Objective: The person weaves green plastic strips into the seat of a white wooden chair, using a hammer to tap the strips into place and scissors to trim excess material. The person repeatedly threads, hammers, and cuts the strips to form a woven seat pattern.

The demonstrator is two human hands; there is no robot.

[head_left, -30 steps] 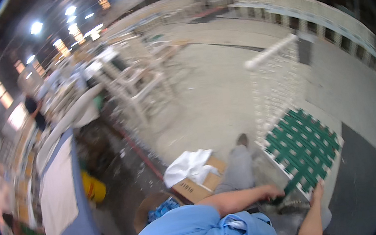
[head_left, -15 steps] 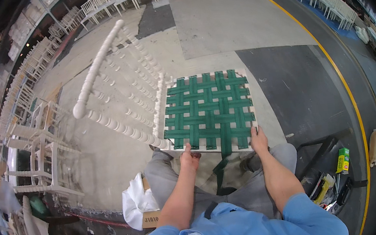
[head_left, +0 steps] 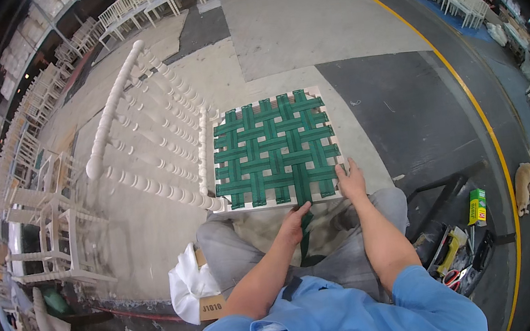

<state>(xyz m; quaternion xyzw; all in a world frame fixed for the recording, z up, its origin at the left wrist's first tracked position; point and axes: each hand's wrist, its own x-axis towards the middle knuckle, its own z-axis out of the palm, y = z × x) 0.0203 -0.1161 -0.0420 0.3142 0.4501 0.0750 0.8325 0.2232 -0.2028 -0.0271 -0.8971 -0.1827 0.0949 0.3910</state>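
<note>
A white chair with turned, beaded spindles stands in front of me, its backrest (head_left: 114, 111) at the left. Green webbing (head_left: 269, 145) is woven over and under across its white seat frame (head_left: 335, 136). A loose strap end (head_left: 305, 234) hangs over the near edge, between my knees. My left hand (head_left: 293, 226) is closed on this strap just below the edge, thumb on top. At the near right corner of the seat, my right hand (head_left: 352, 183) rests against the frame with its fingers stretched out and apart.
At my right lie a green and yellow box (head_left: 477, 207), red-handled scissors (head_left: 453, 279) and a yellow tool (head_left: 449, 259). A white bag (head_left: 192, 283) and a cardboard box (head_left: 212, 307) sit by my left leg. Unfinished chairs (head_left: 56, 222) line the left; a dog (head_left: 526, 188) lies far right.
My left hand has left the front seat rail and taken hold of the hanging strap. My right hand has moved up along the corner. In view, the chair has shifted left and turned slightly.
</note>
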